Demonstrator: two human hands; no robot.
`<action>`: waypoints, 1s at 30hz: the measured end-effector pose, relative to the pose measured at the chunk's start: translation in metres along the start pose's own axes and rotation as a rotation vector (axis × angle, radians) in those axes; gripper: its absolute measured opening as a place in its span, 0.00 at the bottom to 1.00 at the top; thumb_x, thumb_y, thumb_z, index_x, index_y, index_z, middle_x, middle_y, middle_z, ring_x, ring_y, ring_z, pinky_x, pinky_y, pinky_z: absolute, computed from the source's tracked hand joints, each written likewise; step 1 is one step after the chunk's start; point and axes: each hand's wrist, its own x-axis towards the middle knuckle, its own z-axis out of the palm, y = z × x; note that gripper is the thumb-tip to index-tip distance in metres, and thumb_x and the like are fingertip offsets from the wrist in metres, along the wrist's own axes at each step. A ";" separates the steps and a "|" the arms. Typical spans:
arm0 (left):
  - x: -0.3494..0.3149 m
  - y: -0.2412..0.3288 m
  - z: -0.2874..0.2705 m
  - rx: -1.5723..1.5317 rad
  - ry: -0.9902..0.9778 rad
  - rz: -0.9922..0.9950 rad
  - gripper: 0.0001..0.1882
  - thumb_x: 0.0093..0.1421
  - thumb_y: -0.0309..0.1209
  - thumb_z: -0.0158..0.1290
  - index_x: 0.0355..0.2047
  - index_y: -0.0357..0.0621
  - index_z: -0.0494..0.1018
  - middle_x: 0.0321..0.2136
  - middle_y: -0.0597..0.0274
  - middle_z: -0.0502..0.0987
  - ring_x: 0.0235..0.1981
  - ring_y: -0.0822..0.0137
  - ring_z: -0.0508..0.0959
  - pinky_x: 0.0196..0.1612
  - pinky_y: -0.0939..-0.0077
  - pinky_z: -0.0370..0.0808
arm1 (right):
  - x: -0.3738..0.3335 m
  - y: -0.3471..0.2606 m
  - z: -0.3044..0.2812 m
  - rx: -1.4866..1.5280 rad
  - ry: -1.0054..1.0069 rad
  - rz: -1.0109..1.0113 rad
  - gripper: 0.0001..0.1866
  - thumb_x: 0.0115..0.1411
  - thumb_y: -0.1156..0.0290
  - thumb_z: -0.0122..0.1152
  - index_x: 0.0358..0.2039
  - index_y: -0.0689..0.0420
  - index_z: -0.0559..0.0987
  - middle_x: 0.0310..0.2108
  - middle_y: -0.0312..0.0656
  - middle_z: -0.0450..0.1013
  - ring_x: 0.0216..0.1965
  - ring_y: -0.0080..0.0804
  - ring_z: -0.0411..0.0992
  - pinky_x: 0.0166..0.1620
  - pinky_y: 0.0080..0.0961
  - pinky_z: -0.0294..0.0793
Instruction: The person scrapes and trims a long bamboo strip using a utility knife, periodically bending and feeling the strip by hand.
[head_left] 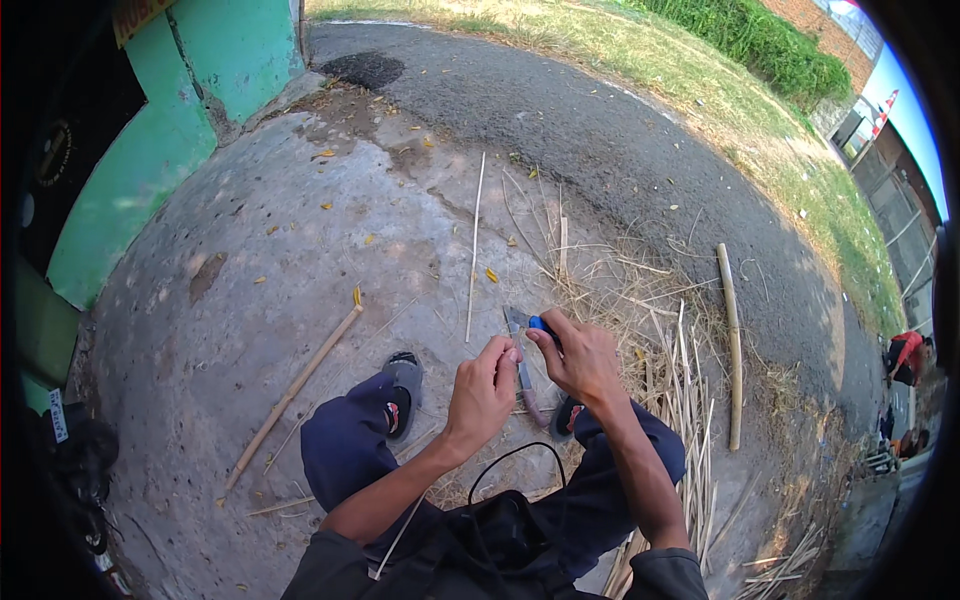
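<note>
My left hand (pixel 480 398) is closed in a pinch in front of my knees. A thin pale bamboo strip (pixel 401 535) lines up with it, running from under my left forearm down toward my lap. Close beside it, my right hand (pixel 582 358) is wrapped round a blue-handled knife (pixel 538 324), most of whose handle my fingers hide. The fingertips of both hands nearly meet. On the ground below them, between my feet, lies a larger knife with a brownish handle (pixel 532 402), partly covered by my hands.
A heap of split bamboo strips (pixel 690 400) lies by my right leg, with thin shavings (pixel 620 275) beyond. Bamboo poles lie left (pixel 295 400) and right (pixel 732 345); a slim stick (pixel 476 245) lies ahead. A green wall (pixel 150 170) stands left. A person (pixel 906 358) is far right.
</note>
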 end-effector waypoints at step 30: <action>0.003 0.013 -0.002 -0.483 -0.461 -0.262 0.15 0.82 0.37 0.43 0.49 0.39 0.73 0.27 0.67 0.73 0.19 0.81 0.64 0.22 0.83 0.67 | -0.010 0.010 -0.020 1.070 -0.033 0.507 0.12 0.70 0.63 0.70 0.44 0.58 0.85 0.30 0.28 0.79 0.24 0.09 0.62 0.26 0.16 0.60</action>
